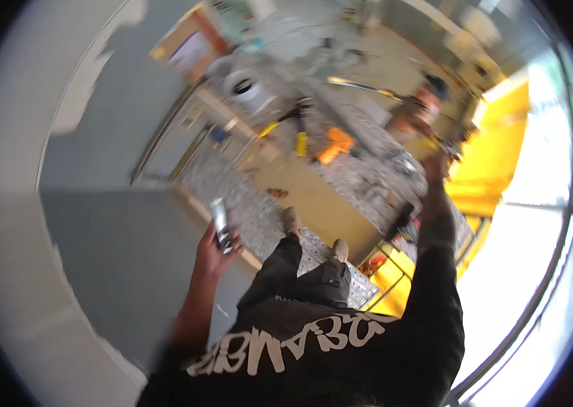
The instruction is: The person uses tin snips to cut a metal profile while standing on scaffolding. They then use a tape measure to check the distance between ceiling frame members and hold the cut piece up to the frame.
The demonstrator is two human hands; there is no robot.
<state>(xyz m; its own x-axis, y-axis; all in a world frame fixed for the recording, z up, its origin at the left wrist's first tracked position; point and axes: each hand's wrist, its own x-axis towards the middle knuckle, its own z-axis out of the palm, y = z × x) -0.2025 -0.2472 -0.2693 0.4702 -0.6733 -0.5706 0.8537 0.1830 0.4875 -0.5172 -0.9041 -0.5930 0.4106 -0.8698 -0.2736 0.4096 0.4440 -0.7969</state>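
Note:
My left hand [213, 254] is closed around a short silvery tube-shaped thing [219, 218] with a darker lower part; its exact kind is blurred. It is held upright in front of the grey wall panel, left of my legs. My right arm reaches far forward to the right, and my right hand [433, 167] is beside the yellow sheeting [486, 163]. Motion blur smears its fingers, so I cannot make out what it touches or holds. Close to that hand, a blurred person [419, 112] in a dark cap appears beyond the cluttered surface.
An orange tool [335, 144], a yellow-and-black tool [301, 129] and a whitish bucket [252, 91] are on the cluttered grey surface ahead. My shoes [339, 251] are on a perforated metal platform [229, 197]. A grey wall [124, 271] rises at left; a yellow-framed opening lies right.

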